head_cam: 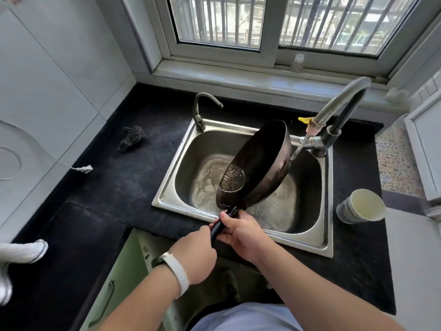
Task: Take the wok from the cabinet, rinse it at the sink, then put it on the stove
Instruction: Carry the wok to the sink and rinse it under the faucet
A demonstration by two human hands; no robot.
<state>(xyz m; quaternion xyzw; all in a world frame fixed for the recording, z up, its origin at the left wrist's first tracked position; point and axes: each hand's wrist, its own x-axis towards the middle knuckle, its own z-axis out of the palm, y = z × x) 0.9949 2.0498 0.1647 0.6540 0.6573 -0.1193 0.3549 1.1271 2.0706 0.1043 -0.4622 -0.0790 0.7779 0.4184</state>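
The dark wok point(260, 161) is tipped on its side over the steel sink point(167, 187), its open face turned left. A pool of water sits low inside the wok, near the handle. Both hands grip the black handle point(220, 225) at the sink's front rim: my left hand point(195, 256), with a white wristband, holds the handle's lower end, and my right hand point(243, 235) holds it just below the bowl. From the tap point(334, 111) at the back right a thin stream of water runs down against the wok's outer side. The stove is out of view.
A second small tap point(202, 108) stands at the sink's back left. A dark scrubber point(132, 138) lies on the black counter point(114, 182) to the left. A paper cup point(360, 206) stands right of the sink. A green cabinet door point(119, 278) hangs open below.
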